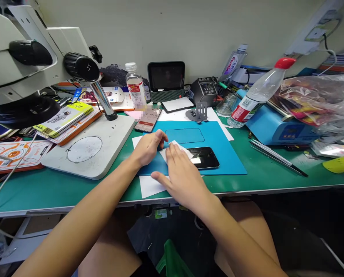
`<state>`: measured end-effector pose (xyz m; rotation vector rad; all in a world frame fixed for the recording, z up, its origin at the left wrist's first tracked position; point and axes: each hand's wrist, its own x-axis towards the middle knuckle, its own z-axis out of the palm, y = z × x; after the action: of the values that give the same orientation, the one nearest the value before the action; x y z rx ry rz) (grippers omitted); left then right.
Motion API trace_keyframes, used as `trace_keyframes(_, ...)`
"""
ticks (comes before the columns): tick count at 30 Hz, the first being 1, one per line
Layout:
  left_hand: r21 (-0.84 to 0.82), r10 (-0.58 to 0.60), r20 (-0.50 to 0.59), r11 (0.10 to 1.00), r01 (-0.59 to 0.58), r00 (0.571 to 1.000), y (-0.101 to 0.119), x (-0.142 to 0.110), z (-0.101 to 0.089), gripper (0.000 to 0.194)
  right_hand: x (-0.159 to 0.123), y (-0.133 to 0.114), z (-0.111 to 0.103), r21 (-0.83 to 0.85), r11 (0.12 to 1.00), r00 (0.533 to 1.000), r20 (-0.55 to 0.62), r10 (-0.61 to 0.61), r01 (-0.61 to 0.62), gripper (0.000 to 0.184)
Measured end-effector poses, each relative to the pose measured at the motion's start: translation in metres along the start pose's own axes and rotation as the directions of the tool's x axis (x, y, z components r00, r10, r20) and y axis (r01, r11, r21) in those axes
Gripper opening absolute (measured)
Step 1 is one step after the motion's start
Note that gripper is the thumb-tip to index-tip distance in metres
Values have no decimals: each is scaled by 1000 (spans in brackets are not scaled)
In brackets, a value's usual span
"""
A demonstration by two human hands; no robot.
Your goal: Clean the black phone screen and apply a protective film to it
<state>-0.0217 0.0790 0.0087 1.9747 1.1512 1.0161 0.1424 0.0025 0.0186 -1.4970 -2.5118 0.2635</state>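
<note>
A black smartphone lies face up on a blue work mat, its left part covered. My right hand rests over that part, fingers stretched out flat and thumb spread to the side, pressing on a white wipe. Beside the phone's left end is my left hand, with curled fingers and the thumb on top. Whatever may be between those fingers is hidden. White paper shows from under the mat's front edge.
A microscope base stands at the left. Behind the mat are another phone, a plastic bottle and a dark tabletop screen. To the right lie tweezers, near a red-capped bottle and a blue device.
</note>
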Motion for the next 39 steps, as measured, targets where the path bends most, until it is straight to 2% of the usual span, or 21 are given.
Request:
trace_keyframes(3, 4, 2, 0, 1000, -2, 1000, 0, 0, 0, 75, -33, 6, -1, -8, 997, 997, 9, -79, 79, 90)
trace_keyframes(6, 16, 13, 24, 1000, -13, 1000, 0, 1, 1, 75, -57, 26, -6, -30, 997, 998, -23, -66, 66, 85)
trace_keyframes(9, 24, 24, 37, 999, -25, 999, 1, 1, 1, 74, -44, 35, -8, -27, 999, 999, -19, -39, 38, 89)
trace_keyframes(12, 33, 10, 25, 999, -11, 1000, 1, 0, 1, 75, -15, 22, -3, 9, 1000, 999, -41, -3, 4, 97)
trace_keyframes(14, 36, -7, 18, 999, 6, 1000, 1, 0, 2, 75, -7, 10, 1, 34, 999, 998, -66, 5, -3, 99)
trace_keyframes(16, 45, -10, 20, 999, 10, 1000, 1, -1, 2, 75, -16, 6, 3, 46, 999, 997, -70, -20, 23, 97)
trace_keyframes(19, 77, -2, 23, 997, 1, 1000, 1, -1, 3, 76, -46, 22, -1, 36, 997, 997, -58, -60, 62, 89)
trace_keyframes(21, 94, 0, 24, 996, -3, 1000, 1, 0, 3, 77, -60, 39, -6, 10, 999, 997, -67, -30, 31, 88)
trace_keyframes(23, 100, 3, 24, 995, -5, 1000, 2, 1, 3, 77, -61, 50, -9, -15, 999, 996, -80, 41, -42, 89)
trace_keyframes(25, 100, 1, 20, 995, -3, 1000, 3, 1, 3, 77, -52, 45, -6, -26, 992, 988, -97, 123, -126, 94)
trace_keyframes(27, 97, -6, 14, 995, 4, 1000, 4, 1, 3, 76, -38, 28, 0, -14, 987, 981, -114, 157, -160, 101)
trace_keyframes(30, 89, -14, 12, 996, 13, 1000, 5, -2, 3, 75, -27, 1, 9, 19, 996, 989, -123, 83, -82, 103)
trace_keyframes(32, 76, -17, 18, 997, 15, 1000, 5, -4, 3, 74, -31, 0, 8, 15, 1000, 994, -113, -5, 7, 97)
trace_keyframes(35, 55, -21, 29, 998, 19, 999, 3, -5, 2, 73, -54, 27, -2, -31, 995, 992, -76, -99, 97, 86)
trace_keyframes(39, 42, -12, 52, 999, 10, 999, 2, -2, 1, 74, -82, 75, -15, -135, 991, 992, -126, -28, 10, 87)
